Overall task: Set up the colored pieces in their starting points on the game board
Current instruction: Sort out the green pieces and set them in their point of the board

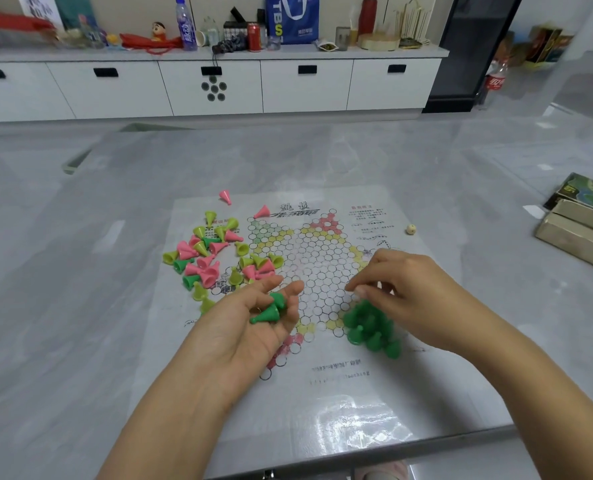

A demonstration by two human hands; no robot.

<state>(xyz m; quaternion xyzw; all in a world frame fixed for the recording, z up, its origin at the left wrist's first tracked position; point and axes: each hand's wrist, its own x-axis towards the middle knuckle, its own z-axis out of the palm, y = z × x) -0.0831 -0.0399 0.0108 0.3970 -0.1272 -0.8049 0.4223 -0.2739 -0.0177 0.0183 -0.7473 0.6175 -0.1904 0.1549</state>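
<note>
Roughly a third done; dark green plastic cone pieces (pixel 369 329) standing in near-right star point of printed paper game board (pixel 322 271); right hand (pixel 402 289) pinching one above them; left hand (pixel 253 317) palm-up, loosely cupping two spare green cones (pixel 270 308); pink and yellow-green cone pile (pixel 215 254) unsorted at left.

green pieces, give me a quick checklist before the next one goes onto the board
1. Spare green pieces ready in the left hand: ok, two lie on the upturned palm.
2. Right hand at the green cluster: ok, fingertips are right above it.
3. Right hand holding a piece: cannot tell, fingertips are blurred.
4. Cluster sits on the near right point of the game board: ok.
5. Each piece in its own circle: cannot tell, too blurred.
6. All green pieces gathered: not ok, a few lie in the mixed pile at the board's left.
</note>
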